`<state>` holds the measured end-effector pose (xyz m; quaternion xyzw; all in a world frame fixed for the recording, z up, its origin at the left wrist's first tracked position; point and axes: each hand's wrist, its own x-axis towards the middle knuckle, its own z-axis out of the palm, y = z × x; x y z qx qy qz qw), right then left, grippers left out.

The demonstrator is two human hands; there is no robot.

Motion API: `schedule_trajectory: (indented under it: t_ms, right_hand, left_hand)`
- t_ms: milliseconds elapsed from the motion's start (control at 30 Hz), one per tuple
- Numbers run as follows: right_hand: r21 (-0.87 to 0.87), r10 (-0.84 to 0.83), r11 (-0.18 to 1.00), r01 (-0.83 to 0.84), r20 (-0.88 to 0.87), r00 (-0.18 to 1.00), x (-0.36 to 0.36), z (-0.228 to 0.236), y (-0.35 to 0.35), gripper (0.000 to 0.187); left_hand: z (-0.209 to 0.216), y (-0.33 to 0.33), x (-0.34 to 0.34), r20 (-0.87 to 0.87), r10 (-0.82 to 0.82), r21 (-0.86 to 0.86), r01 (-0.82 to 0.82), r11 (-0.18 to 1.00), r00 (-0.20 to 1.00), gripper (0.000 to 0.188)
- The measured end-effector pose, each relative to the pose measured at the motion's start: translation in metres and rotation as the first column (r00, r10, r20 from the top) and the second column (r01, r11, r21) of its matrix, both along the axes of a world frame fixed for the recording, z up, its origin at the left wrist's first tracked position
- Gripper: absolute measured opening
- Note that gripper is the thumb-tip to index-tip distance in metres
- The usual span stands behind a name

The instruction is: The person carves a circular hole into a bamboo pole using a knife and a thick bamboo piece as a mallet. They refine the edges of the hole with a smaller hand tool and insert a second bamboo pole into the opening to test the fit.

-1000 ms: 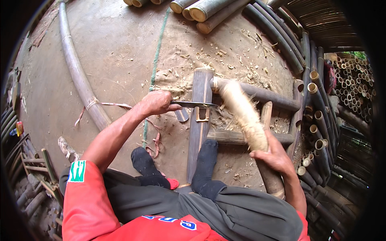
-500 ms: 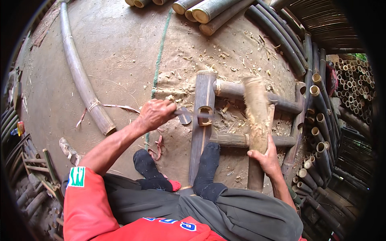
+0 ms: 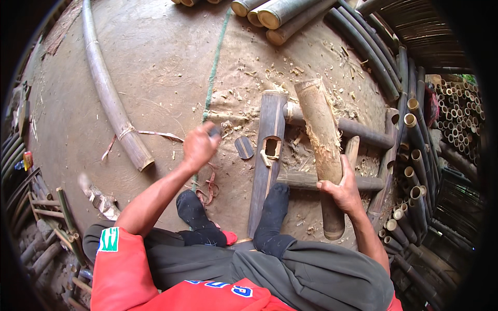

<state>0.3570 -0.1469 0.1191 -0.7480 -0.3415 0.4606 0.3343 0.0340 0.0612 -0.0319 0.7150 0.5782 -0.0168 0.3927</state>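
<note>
My left hand (image 3: pixel 201 146) is closed round a chisel (image 3: pixel 213 130); only its dark end shows by the fingers, and the rest is hidden or smeared. To the right lies a dark bamboo post (image 3: pixel 270 116) with a squarish hole cut through it and a pale chip at the hole's lower edge. An oval dark piece of bamboo (image 3: pixel 244 148) rests on the ground between hand and post. My right hand (image 3: pixel 341 189) grips a thick bamboo club (image 3: pixel 317 124), its side battered and frayed, tilted above the joined bamboo frame.
The post joins bamboo rails (image 3: pixel 363 132) of a frame. My socked feet (image 3: pixel 272 217) are by its near end. Shavings litter the ground. A long bamboo pole (image 3: pixel 106 88) lies left, cut bamboo (image 3: pixel 280 18) at the far side, and stacked bamboo (image 3: pixel 415 181) along the right.
My left hand has drawn the chisel out of the post's hole and back left. The club has tilted, its top swinging left and its lower end rising into view. A pale chip now shows at the hole.
</note>
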Motion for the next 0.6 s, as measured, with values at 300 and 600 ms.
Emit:
schedule_trajectory:
  t_ms: [300, 600]
  right_hand:
    - [-0.055, -0.087, 0.995, 0.08, -0.14, 0.986, -0.004, 0.0, 0.008, 0.084]
    - [-0.036, -0.076, 0.997, 0.071, -0.158, 0.984, -0.001, -0.007, 0.002, 0.083]
  left_hand:
    - [0.031, -0.022, -0.006, -0.068, -0.673, 0.429, 0.631, 0.646, 0.736, 0.056]
    - [-0.022, -0.007, -0.021, 0.183, -0.067, 0.124, 0.045, 0.991, 0.981, 0.014]
